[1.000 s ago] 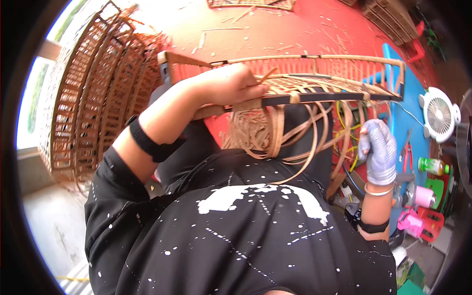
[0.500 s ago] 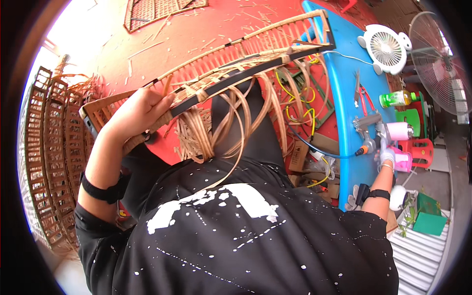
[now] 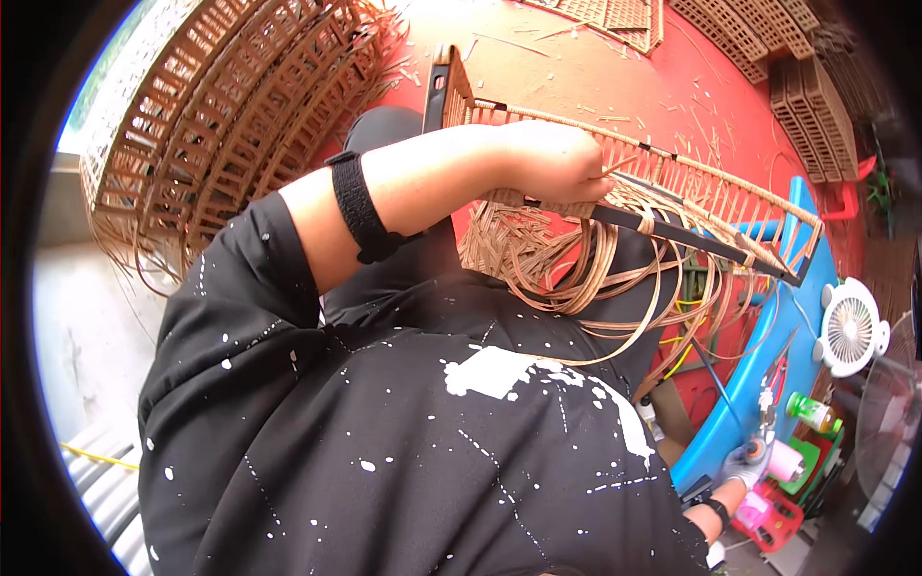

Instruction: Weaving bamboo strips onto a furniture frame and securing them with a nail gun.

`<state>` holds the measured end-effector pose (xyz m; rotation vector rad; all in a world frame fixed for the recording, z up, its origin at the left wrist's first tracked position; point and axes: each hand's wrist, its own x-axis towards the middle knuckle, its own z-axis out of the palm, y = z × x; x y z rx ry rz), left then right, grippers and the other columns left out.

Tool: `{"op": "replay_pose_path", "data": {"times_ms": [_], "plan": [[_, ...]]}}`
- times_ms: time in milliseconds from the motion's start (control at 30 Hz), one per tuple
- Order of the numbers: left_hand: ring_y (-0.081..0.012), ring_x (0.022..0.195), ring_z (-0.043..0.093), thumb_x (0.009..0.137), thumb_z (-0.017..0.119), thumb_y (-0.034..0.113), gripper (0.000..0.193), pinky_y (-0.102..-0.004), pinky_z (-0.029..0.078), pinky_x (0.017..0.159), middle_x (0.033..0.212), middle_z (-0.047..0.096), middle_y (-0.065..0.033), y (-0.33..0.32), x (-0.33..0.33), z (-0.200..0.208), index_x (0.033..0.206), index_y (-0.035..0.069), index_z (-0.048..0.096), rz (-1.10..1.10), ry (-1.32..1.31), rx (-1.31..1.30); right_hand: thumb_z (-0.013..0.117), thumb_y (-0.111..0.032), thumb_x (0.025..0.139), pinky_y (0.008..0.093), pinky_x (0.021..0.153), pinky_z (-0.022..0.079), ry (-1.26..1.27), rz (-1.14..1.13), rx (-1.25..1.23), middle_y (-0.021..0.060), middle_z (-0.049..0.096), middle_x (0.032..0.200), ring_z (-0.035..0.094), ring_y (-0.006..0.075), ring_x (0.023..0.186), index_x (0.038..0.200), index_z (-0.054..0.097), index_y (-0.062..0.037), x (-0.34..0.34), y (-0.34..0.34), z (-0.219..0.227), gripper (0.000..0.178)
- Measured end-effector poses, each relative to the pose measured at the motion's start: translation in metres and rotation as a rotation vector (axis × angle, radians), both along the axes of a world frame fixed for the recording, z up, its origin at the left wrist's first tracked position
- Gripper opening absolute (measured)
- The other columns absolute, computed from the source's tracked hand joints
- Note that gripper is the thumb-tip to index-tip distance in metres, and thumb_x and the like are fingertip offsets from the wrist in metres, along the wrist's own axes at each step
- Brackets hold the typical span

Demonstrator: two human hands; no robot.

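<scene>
Left hand [image 3: 565, 163] pinches the near edge of the rattan basket [image 3: 672, 233]! Near right, gloved right hand [image 3: 741, 468] meets grey tool [image 3: 766, 420], finger grip unclear.

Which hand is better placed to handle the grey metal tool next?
Probably the right hand: white-gloved, it is right at the grey metal tool, while the left hand grips the brown woven rattan frame.

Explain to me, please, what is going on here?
A person's bare left hand grips the dark edge of a woven cane tray above the lap, with loose cane strips hanging below. The gloved right hand is at a grey tool by the blue table; whether it grips the tool is hard to tell.
</scene>
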<state>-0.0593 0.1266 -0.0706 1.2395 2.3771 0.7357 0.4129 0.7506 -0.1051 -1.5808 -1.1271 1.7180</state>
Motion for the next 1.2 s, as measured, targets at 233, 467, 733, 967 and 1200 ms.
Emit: {"op": "replay_pose_path", "data": {"times_ms": [233,467,733,967,1200], "plan": [[-0.0396,0.064,0.063,0.097,0.051,0.04,0.05,-0.0477,0.052,0.066,0.066,0.062,-0.0214,0.002,0.0,-0.002,0.076,-0.002,0.068,0.022,-0.002,0.01,0.07,-0.029,0.089,0.0259,0.063,0.053,0.064,-0.103,0.174,-0.0038,0.062,0.085,0.059,0.0084,0.07,0.105,0.065,-0.015,-0.043,-0.032,0.043,0.023],[-0.0395,0.062,0.062,0.098,0.051,0.038,0.05,-0.048,0.051,0.063,0.065,0.061,-0.0218,0.003,-0.001,-0.009,0.073,-0.002,0.067,0.041,-0.062,0.005,0.067,-0.027,0.093,0.0349,0.073,0.051,0.319,0.165,0.502,0.0003,0.058,0.081,0.054,0.0142,0.074,0.102,0.064,-0.009,-0.1,-0.128,0.093,0.021],[-0.0401,0.06,0.061,0.097,0.052,0.038,0.05,-0.048,0.05,0.061,0.063,0.06,-0.022,0.006,0.002,0.0,0.071,-0.002,0.066,0.053,-0.037,-0.01,0.056,-0.013,0.096,0.0316,0.068,0.048,0.352,0.943,0.655,0.0029,0.045,0.075,0.05,0.0157,0.067,0.116,0.053,0.0041,-0.204,-0.285,0.163,0.027],[-0.0412,0.065,0.062,0.095,0.051,0.038,0.048,-0.0481,0.052,0.066,0.068,0.062,-0.0223,0.005,-0.002,-0.011,0.077,-0.003,0.067,0.058,-0.064,-0.032,0.072,0.003,0.076,0.0282,0.058,0.046,-0.246,1.899,1.513,0.0031,0.059,0.072,0.055,0.0129,0.062,0.099,0.064,0.0023,-0.254,-0.363,0.136,0.024],[-0.0422,0.069,0.064,0.094,0.05,0.034,0.044,-0.0482,0.053,0.068,0.071,0.063,-0.022,0.007,-0.001,-0.004,0.077,-0.003,0.067,0.007,-0.037,-0.08,0.079,-0.008,0.075,0.0341,0.065,0.052,-0.352,1.841,1.622,0.0043,0.066,0.078,0.063,0.0181,0.071,0.097,0.067,-0.0022,-0.269,-0.38,0.121,0.025]]}}
